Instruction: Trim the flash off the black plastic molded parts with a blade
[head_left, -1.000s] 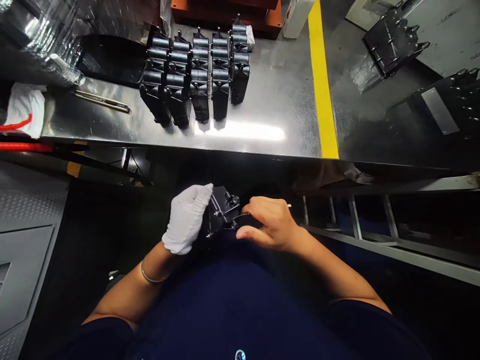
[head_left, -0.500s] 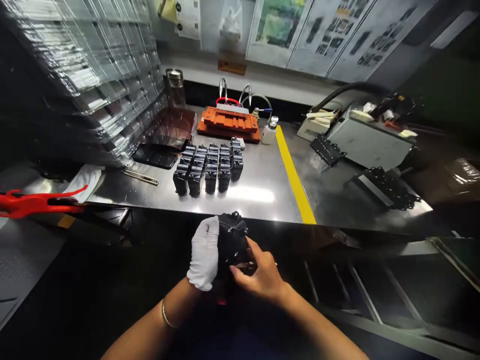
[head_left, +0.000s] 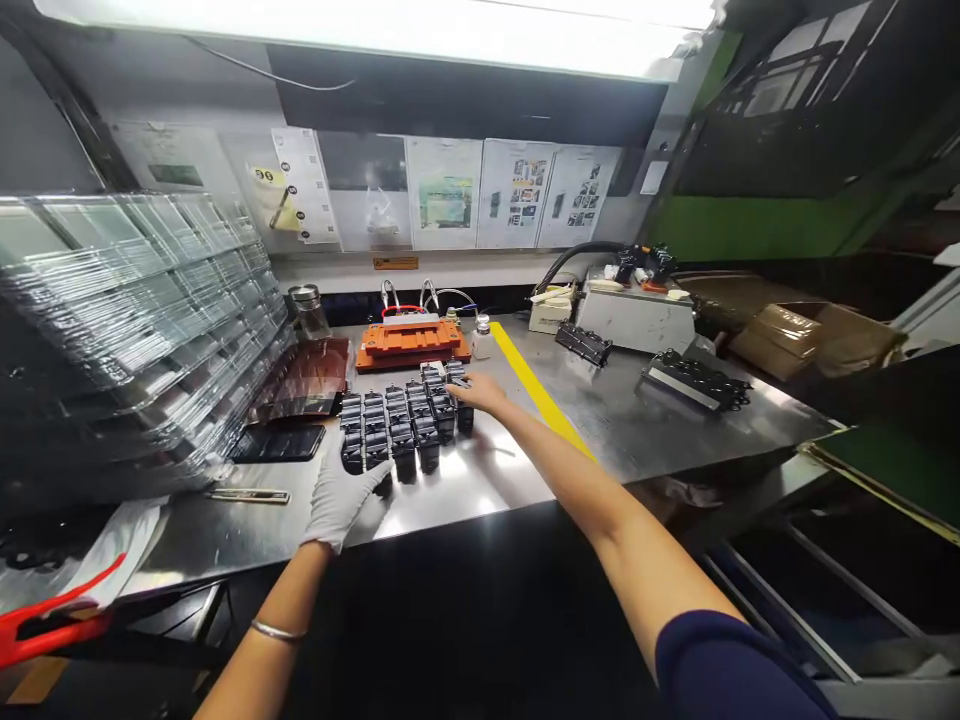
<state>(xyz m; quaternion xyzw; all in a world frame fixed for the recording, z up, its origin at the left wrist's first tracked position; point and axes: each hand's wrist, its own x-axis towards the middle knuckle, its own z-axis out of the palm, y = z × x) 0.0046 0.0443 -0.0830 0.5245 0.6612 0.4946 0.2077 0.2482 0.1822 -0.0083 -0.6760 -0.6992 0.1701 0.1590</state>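
Several black plastic parts [head_left: 401,425] stand in rows on the steel table [head_left: 517,470]. My left hand [head_left: 337,495], in a white glove, lies with fingers spread against the front-left parts of the group. My bare right hand [head_left: 476,392] is stretched out to the back right corner of the group, fingers closed on a black part [head_left: 463,412] at the end of the right row. Whether that part rests on the table is hidden by the hand.
An orange fixture [head_left: 409,340] and a small white bottle [head_left: 484,338] stand behind the rows. A tall stack of clear trays [head_left: 127,320] fills the left. A yellow stripe [head_left: 536,390] runs across the table; beyond it lie long black parts [head_left: 694,378] and a grey box [head_left: 637,315].
Both hands held one black part low in front of my body. They have since gone up to the table: the right one to the far end of the rows, the left one to the front.
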